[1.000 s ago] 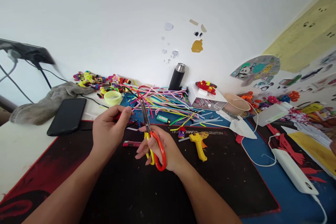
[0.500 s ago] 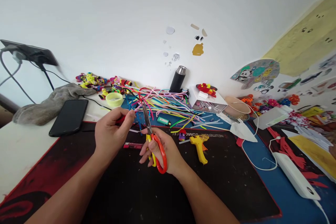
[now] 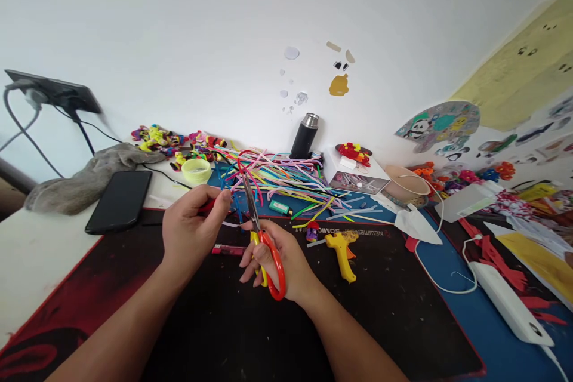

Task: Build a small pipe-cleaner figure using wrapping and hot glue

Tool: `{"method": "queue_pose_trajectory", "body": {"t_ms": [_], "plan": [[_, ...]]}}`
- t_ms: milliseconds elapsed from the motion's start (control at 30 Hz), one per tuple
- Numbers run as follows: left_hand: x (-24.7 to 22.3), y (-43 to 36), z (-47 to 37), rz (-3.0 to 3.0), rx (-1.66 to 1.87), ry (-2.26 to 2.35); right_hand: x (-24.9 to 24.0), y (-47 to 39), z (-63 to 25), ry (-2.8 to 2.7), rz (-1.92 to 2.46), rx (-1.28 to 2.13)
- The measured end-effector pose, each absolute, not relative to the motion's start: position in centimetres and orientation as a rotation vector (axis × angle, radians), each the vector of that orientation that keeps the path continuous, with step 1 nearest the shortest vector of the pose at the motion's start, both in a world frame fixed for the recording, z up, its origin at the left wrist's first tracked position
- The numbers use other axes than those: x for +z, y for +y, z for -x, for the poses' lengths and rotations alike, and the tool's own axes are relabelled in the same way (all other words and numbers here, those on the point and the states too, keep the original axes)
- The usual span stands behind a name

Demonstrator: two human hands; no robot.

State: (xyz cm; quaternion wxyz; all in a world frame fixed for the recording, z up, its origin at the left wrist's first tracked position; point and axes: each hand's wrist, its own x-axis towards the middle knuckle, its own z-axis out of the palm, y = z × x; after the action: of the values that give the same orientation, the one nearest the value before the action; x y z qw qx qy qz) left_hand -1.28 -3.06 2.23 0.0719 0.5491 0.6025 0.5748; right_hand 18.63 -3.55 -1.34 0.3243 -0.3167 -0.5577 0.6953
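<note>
My right hand (image 3: 280, 259) has its thumb and fingers through the red and yellow handles of a pair of scissors (image 3: 251, 200). The blades point up and away and look nearly closed. Left of them, my left hand (image 3: 194, 224) pinches a red pipe cleaner (image 3: 207, 206), mostly hidden behind the thumb and fingers. Its thumb tip is close to the blades. Just beyond both hands lies a heap of colourful pipe cleaners (image 3: 286, 173). A small red-capped figure (image 3: 312, 231) and a yellow glue gun (image 3: 342, 253) rest on the black mat right of my right hand.
A black phone (image 3: 119, 202) lies at the left beside a grey cloth item (image 3: 94, 182). Tape (image 3: 197, 172), a black flask (image 3: 305, 136) and a white box (image 3: 356, 173) stand along the back. At the right is a white power strip (image 3: 510, 301) with its cord.
The view has shifted very slightly, so everything sits a little to the right. Both hands and the scissors keep nearly the same pose.
</note>
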Motion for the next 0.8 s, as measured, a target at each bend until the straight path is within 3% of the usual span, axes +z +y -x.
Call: {"method": "queue_pose_trajectory", "body": {"t_ms": [800], "plan": [[1.61,-2.79,1.44,-1.737,1.745,1.812,-1.87,-3.6,-18.63,-1.514,0.823,1.77]]}}
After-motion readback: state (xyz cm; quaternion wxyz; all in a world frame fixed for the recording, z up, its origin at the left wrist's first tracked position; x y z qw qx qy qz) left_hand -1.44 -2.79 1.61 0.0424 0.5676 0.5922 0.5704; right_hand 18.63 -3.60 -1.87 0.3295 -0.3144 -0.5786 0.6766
